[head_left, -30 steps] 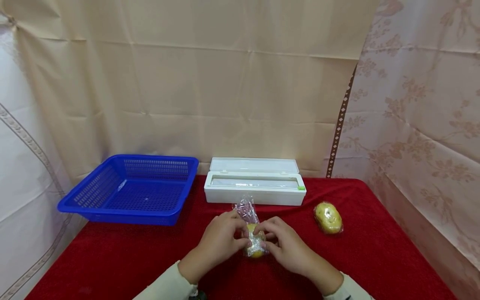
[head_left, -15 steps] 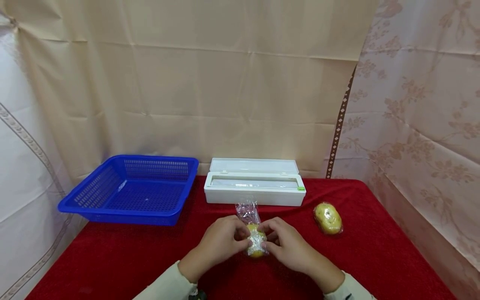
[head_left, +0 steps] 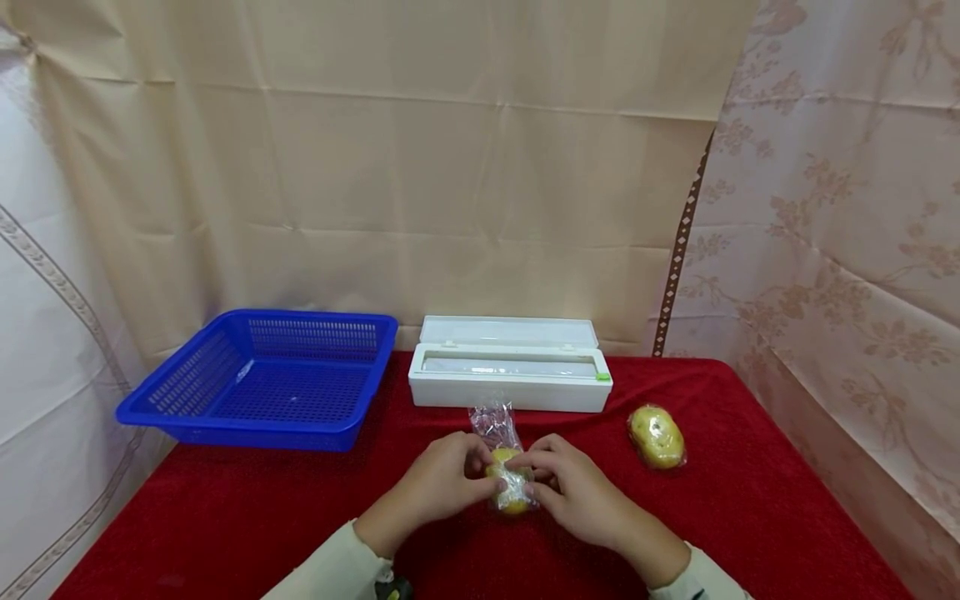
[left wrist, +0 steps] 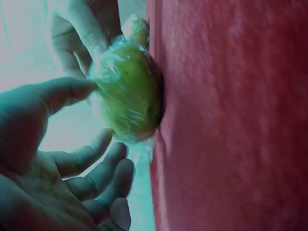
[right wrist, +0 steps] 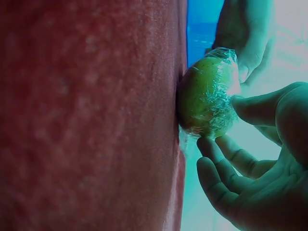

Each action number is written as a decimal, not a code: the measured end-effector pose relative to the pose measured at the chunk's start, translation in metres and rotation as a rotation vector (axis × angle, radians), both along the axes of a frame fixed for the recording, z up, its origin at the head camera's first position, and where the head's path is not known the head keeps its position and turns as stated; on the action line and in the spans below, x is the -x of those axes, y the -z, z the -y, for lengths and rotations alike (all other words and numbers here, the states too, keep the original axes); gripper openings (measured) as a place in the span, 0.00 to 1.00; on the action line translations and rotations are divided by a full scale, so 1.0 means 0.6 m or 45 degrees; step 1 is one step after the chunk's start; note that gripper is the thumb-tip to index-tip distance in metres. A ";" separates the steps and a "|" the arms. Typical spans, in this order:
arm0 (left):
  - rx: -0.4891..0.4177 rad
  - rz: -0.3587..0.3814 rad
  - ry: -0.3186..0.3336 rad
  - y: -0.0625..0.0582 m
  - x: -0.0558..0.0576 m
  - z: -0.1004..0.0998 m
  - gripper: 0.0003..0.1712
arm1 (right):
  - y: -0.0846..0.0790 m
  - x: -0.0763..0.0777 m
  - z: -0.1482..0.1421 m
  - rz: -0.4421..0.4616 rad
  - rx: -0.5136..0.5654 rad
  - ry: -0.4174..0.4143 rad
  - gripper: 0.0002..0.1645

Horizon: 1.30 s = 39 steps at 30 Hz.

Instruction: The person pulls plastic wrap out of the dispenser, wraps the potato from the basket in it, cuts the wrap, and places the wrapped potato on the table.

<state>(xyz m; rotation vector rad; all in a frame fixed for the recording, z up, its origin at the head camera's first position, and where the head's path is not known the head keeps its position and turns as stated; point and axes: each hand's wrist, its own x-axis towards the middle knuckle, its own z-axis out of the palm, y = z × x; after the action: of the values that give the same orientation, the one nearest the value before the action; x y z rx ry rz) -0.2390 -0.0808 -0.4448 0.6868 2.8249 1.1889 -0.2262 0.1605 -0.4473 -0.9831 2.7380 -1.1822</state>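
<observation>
A yellow potato in crinkled cling film lies on the red cloth between the hands. My left hand holds its left side, thumb on the film and index fingertip at the potato's edge. From the other side my right hand holds it, thumb on the bunched film and index finger reaching over the top. A loose tail of cling film sticks out beyond the potato. In the left wrist view, the wrapped potato rests on the cloth; the right wrist view shows film gathered on the potato.
Behind the hands stands a white cling film dispenser with its lid raised. A blue plastic basket sits at the back left. To the right lies another wrapped potato. Curtains hang behind the red-covered table.
The film tail has shifted slightly and lies lower than a second ago. My left index finger has drawn back a little, and my right index finger lies further across the potato.
</observation>
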 end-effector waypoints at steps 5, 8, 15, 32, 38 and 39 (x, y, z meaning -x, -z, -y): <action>0.050 -0.121 -0.051 -0.001 -0.003 0.000 0.17 | 0.000 0.002 0.002 0.014 0.004 -0.001 0.21; 0.078 -0.222 -0.043 -0.007 -0.011 -0.005 0.16 | -0.001 0.003 0.003 0.030 0.005 0.023 0.20; 0.138 -0.283 0.066 -0.015 -0.020 -0.014 0.08 | -0.004 0.005 0.003 0.064 0.029 0.110 0.16; 0.196 -0.265 0.070 -0.011 -0.021 -0.011 0.24 | -0.001 0.005 0.000 -0.067 0.021 0.120 0.14; 0.174 -0.269 0.040 -0.013 -0.020 -0.009 0.24 | -0.005 0.008 -0.006 -0.386 -0.218 0.151 0.26; 0.176 -0.270 0.038 -0.014 -0.020 -0.008 0.24 | -0.005 0.009 -0.007 -0.449 -0.283 0.147 0.28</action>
<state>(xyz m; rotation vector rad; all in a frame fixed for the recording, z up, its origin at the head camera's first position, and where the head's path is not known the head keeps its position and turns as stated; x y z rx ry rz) -0.2269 -0.0759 -0.4365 0.8909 3.0184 0.9579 -0.2316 0.1649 -0.4441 -1.1109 3.1473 -0.7488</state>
